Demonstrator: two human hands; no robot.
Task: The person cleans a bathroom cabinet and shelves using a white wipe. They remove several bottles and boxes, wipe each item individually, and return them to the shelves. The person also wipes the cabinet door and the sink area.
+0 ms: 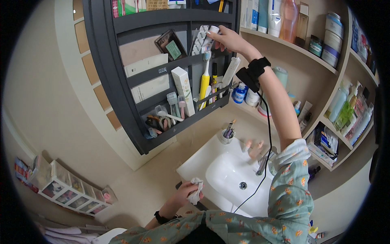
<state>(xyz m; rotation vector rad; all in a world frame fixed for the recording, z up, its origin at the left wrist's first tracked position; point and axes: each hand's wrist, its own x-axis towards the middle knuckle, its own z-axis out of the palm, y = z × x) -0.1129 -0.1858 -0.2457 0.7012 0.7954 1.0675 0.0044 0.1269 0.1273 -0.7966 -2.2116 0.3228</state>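
My right hand [229, 39] reaches up to a dark grey door organizer [143, 88], its fingers on a white-capped tube [207, 42]. The tube stands in an upper pocket beside a patterned grey-and-white packet [199, 41]; its lower end is hidden behind the rail. Just below that hand, a yellow electric toothbrush [205, 79] stands upright in the lower pocket, next to a black-and-yellow marker [214, 73]. Down near the washbasin's front edge, my left hand [181, 195] is closed around a crumpled white cloth or tissue [195, 191].
A white washbasin [225, 170] lies below, with a chrome faucet [262, 164] and a cup of brushes [227, 137] at its rim. Shelves [292, 50] of bottles and jars line the right side. A black cable [269, 134] hangs from my right wrist across the basin.
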